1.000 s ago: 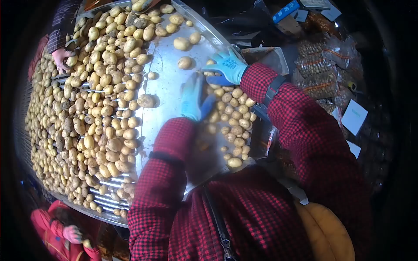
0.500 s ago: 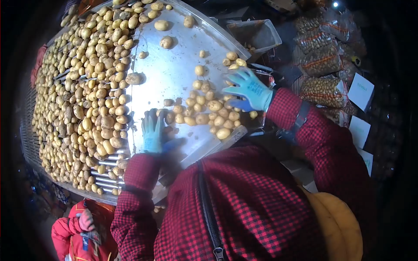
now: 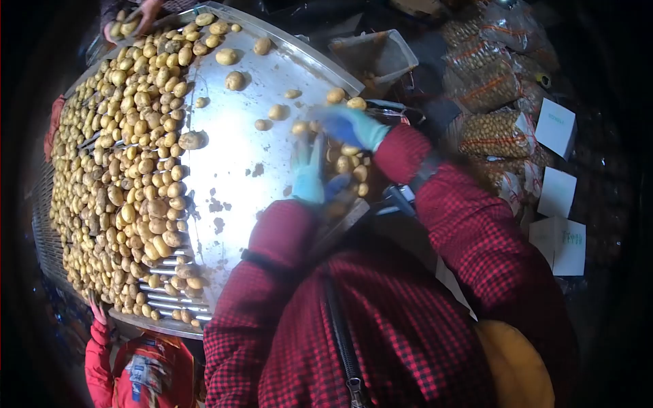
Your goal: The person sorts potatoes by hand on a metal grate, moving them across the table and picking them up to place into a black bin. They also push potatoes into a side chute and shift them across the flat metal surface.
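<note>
My left hand [image 3: 308, 175], in a light blue glove, is on the metal table [image 3: 235, 173] with its fingers stretched out against the left side of a small pile of potatoes [image 3: 344, 164]. Above the same pile, my right hand [image 3: 355, 128] reaches leftward in a matching glove, blurred by motion, its fingers seemingly extended. Between and under the gloves some potatoes are hidden. A few loose potatoes [image 3: 277, 112] lie just beyond my hands, towards the upper left.
A thick layer of potatoes [image 3: 129, 177] covers the metal rollers [image 3: 163, 297] on the left. At the right stand filled net sacks [image 3: 496, 134] and white boxes [image 3: 556, 129]. A plastic bin [image 3: 377, 58] is behind the table. Co-workers' hands show at top left [image 3: 146, 15] and lower left [image 3: 97, 311].
My left hand has moved right across the table, and the potato pile is now packed nearer the right edge. My right hand has shifted left. The lower-left co-worker now reaches to the rollers.
</note>
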{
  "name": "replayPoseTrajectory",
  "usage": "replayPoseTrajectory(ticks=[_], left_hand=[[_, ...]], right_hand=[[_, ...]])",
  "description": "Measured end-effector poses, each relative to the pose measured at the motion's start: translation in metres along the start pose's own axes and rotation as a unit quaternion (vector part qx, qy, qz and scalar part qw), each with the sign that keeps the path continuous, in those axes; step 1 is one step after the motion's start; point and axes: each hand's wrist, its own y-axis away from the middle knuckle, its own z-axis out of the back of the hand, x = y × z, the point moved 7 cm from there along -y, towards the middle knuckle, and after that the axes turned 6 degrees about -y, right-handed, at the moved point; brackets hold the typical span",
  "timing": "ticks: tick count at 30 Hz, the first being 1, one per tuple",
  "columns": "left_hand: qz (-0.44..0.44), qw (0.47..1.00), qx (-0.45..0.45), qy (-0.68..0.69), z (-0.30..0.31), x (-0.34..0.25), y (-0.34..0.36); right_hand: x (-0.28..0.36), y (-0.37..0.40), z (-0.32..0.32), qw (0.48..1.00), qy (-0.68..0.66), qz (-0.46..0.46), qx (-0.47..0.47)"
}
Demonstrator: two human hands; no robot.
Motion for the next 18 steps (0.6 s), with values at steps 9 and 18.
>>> replayPoseTrajectory(ticks=[9, 18], left_hand=[[0.098, 0.98, 0.116, -0.126, 0.123, 0.009, 0.155], [0.055, 0.954, 0.186, -0.23, 0.115, 0.005, 0.181]], right_hand=[[0.065, 0.136, -0.019, 0.613, 0.666, 0.415, -0.089], [0.043, -0.048, -0.106, 0.618, 0.718, 0.32, -0.017]])
